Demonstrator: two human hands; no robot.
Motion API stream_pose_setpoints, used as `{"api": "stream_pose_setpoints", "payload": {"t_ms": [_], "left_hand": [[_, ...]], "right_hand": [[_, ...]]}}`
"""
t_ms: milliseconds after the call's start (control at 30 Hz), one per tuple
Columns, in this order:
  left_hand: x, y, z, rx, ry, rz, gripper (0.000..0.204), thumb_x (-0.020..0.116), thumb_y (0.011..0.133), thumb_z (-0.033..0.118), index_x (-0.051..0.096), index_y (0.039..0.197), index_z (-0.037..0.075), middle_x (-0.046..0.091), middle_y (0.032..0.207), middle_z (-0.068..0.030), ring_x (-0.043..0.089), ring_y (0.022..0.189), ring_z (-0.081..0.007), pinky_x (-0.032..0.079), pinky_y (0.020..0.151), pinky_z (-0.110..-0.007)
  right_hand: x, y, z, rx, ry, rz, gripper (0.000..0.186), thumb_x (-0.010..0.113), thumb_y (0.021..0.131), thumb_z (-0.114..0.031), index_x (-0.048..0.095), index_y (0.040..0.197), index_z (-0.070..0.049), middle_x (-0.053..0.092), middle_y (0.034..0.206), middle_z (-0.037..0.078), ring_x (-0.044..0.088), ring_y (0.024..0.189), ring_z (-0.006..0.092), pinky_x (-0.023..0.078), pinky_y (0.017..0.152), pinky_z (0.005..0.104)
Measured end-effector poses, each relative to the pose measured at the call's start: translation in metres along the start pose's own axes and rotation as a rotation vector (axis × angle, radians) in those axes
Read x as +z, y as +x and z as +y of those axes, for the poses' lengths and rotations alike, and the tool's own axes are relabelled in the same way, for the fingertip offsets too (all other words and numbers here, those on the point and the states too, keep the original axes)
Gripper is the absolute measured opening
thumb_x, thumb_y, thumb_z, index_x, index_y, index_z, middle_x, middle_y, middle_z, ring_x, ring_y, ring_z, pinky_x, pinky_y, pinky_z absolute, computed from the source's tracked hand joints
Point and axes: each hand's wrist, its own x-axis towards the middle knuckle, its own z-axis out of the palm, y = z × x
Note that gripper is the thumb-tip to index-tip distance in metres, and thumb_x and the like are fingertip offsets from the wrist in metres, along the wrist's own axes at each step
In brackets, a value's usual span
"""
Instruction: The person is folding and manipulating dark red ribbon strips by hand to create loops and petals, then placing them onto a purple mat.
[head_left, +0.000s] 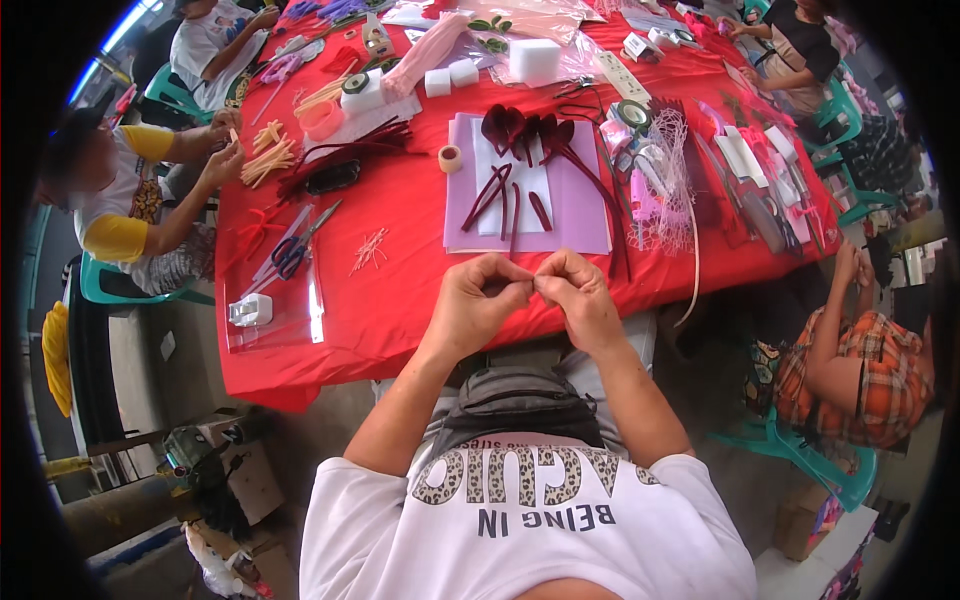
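Note:
My left hand (485,300) and my right hand (570,300) meet at the table's front edge, thumbs and forefingers pinched together on something too small to make out. Just beyond them lies a lilac sheet stack (470,222) with a white sheet on it, bearing dark maroon petal shapes (505,128) and several maroon fuzzy stems (540,210). A tape roll (450,158) sits at its left. Small pale pieces (370,250) lie on the red cloth (390,310).
Scissors (295,250) and a dispenser (250,310) on a clear board are left. Pink netting (670,140), tools and a power strip (620,78) are right. Co-workers sit left (150,200), right (850,370) and farther back (205,50). Foam blocks (535,60) stand behind.

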Motion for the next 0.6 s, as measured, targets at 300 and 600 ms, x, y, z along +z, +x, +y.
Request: {"api": "stream_pose_setpoints", "payload": {"t_ms": [300,600], "left_hand": [[-0.009,-0.005,0.006,0.027,0.321,-0.201,0.006,0.061,0.075,0.002,0.063,0.08,0.0,0.064,0.073,-0.003,0.057,0.068,-0.0059,0.047,0.063,-0.022],[-0.011,-0.004,0.02,0.06,0.469,-0.281,0.01,0.061,0.075,0.004,0.063,0.084,-0.001,0.064,0.073,-0.0052,0.059,0.068,-0.0081,0.048,0.063,-0.024]], "right_hand": [[-0.016,-0.005,-0.031,0.178,-0.422,-0.291,0.011,0.062,0.08,-0.005,0.06,0.088,0.001,0.06,0.076,0.001,0.053,0.072,0.0052,0.044,0.063,0.0219],[-0.016,-0.009,-0.024,0.057,-0.515,-0.307,0.004,0.062,0.08,0.0,0.06,0.083,-0.001,0.054,0.071,-0.003,0.047,0.065,0.0027,0.038,0.056,0.0199]]}}
